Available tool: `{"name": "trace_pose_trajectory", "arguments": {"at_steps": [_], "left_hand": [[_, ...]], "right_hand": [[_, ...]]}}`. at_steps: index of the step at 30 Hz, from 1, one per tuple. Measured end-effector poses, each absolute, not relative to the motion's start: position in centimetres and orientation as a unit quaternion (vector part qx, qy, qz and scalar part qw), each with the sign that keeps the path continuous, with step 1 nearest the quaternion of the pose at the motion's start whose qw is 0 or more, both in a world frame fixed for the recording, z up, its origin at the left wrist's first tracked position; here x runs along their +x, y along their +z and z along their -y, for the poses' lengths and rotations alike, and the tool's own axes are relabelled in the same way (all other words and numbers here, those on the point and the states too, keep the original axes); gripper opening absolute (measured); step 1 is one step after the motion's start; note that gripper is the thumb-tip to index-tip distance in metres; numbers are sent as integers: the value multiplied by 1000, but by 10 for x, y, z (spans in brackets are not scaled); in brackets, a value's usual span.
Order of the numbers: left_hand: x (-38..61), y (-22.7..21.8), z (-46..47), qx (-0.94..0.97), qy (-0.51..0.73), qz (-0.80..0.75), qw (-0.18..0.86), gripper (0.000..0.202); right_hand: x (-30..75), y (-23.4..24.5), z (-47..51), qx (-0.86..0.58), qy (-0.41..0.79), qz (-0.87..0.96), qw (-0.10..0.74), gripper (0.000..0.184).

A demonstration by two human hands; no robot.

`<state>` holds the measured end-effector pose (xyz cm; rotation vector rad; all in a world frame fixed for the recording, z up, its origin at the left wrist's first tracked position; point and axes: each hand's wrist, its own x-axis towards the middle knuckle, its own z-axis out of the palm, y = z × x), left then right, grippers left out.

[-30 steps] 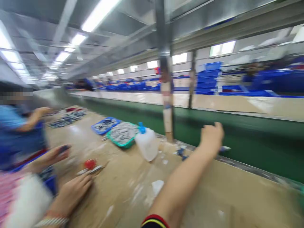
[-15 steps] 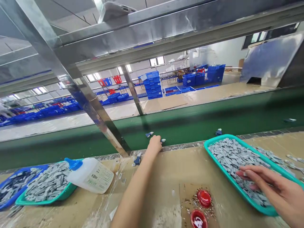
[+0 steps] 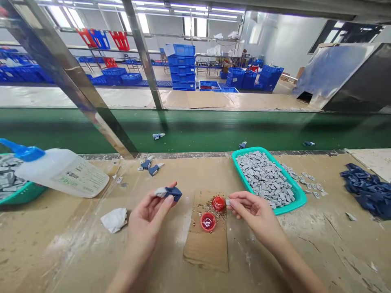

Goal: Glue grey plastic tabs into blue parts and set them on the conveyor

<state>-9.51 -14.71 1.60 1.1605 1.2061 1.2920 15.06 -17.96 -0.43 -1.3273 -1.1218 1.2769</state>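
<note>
Between the thumb and fingers of my left hand (image 3: 149, 219) is a small navy-blue and grey plastic part (image 3: 171, 193), held above the table. My right hand (image 3: 252, 209) pinches a small grey plastic piece (image 3: 227, 202) beside the upper red cup (image 3: 218, 203). A second red cup (image 3: 208, 221) with shiny red liquid sits just below it. Both cups stand on a brown cardboard piece (image 3: 206, 256) strewn with crumbs. Right of them lies a turquoise tray (image 3: 301, 199) heaped with grey pieces (image 3: 265, 177).
A white bottle with a blue nozzle (image 3: 70, 173) leans over a green tray (image 3: 27, 193) at left. Crumpled white paper (image 3: 114, 220) lies nearby. Navy parts (image 3: 368, 189) are piled at far right. A green conveyor belt (image 3: 198, 130) runs behind, crossed by a metal post (image 3: 100, 118).
My left hand has come back from the belt's edge and now holds the navy-and-grey part. My right hand has left the tray, moving left to the red cups with a grey piece. The view has tilted down.
</note>
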Motion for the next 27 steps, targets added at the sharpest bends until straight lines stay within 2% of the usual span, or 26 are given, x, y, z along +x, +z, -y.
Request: {"name": "trace_pose_trajectory", "arguments": {"at_steps": [4,9,18,27], "left_hand": [[-90,7,157,506,562,-483,441,28],[-83,8,159,489,566,-456,482,35],[-80,6,162,510,577,-452,451,15],[-70,1,167,468,515,-469,544,21]], "right_hand": [[142,-18,173,-553,515,431,493,32],[134,-26,172,-583,502,402,497,34],[135,-33,173,-595,495,413,481,34],[135,-21,175,-565,529,386,502,32]]}}
